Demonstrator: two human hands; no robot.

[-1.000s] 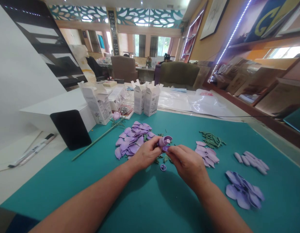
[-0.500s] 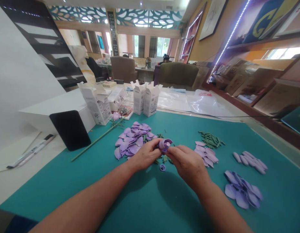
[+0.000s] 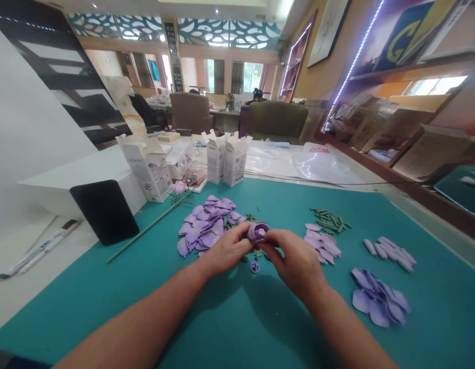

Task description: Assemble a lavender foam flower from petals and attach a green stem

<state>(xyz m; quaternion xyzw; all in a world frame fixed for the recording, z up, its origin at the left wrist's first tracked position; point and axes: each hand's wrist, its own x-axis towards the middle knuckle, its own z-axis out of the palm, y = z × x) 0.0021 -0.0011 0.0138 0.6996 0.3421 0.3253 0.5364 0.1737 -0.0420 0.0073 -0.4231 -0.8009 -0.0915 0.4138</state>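
Note:
Between my two hands is a partly built purple flower head, cupped petals curling round a pale centre. My left hand grips it from the left, thumb and fingers closed on its side. My right hand pinches its right edge with thumb and fingertips. Just below lies a small purple ring-shaped piece on the green mat. A heap of purple petals spreads beyond my left hand. Small green leafy pieces lie partly hidden under the hands.
Right of my hands lie pale petals, green sticks, lilac oval pieces and larger purple petals. At left are a long-stemmed flower, a black tablet-like panel and pens. White boxes stand at the back.
The flower head has turned a little in my hands, and its petals look more closely wrapped around the centre. The whole view has shifted slightly.

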